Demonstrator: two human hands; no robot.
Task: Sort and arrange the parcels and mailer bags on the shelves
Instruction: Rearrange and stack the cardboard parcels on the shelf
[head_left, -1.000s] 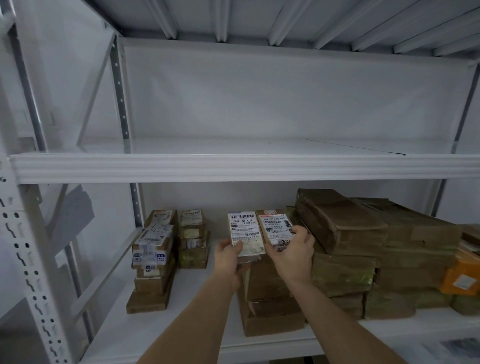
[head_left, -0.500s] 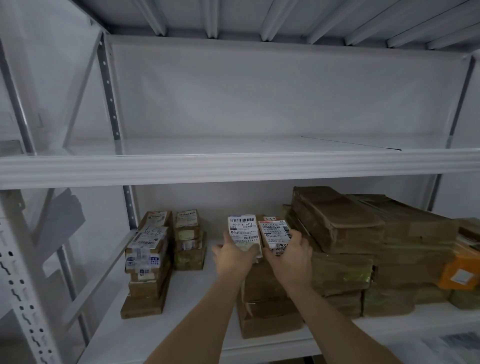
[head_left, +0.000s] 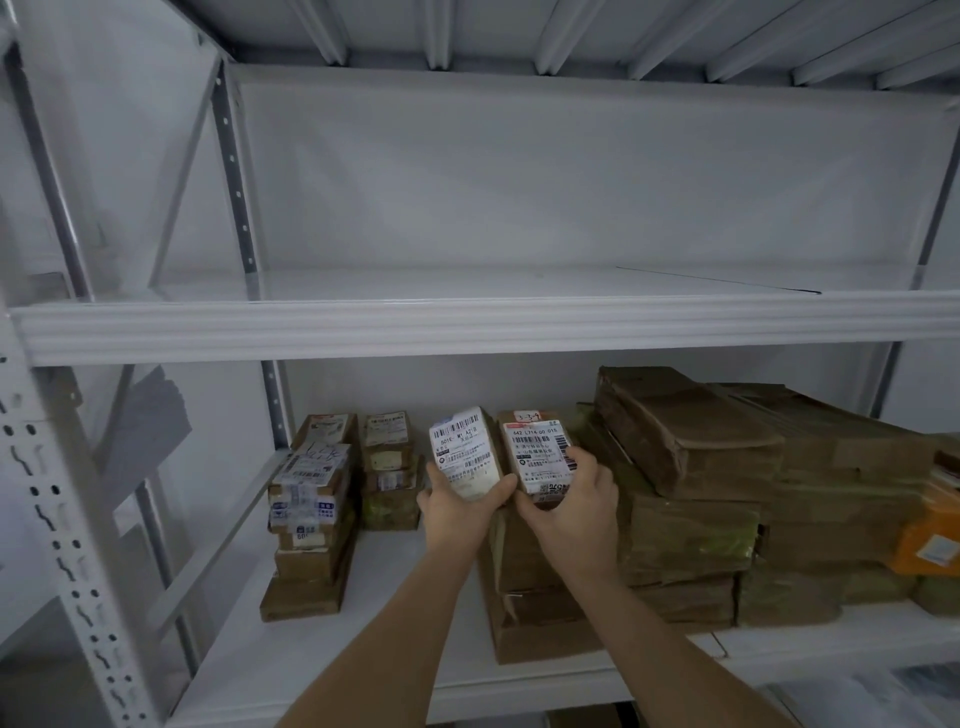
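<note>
Two small brown parcels with white barcode labels sit side by side on top of a middle stack of cardboard boxes (head_left: 524, 587) on the lower shelf (head_left: 363, 649). My left hand (head_left: 457, 506) grips the left parcel (head_left: 462, 449), which is tilted to the left. My right hand (head_left: 569, 506) grips the right parcel (head_left: 540, 454) from below and from its right side. Both forearms reach in from the bottom of the view.
Two stacks of small labelled parcels (head_left: 311, 499) (head_left: 389, 467) stand at the left of the lower shelf. Large brown wrapped parcels (head_left: 727, 493) are piled at the right, beside an orange mailer (head_left: 930, 540). The upper shelf (head_left: 467, 322) holds nothing visible. A perforated white upright (head_left: 57, 519) frames the left.
The left parcel has tipped leftward in my left hand. My right hand has slid lower along the right parcel. Both stay on top of the middle stack.
</note>
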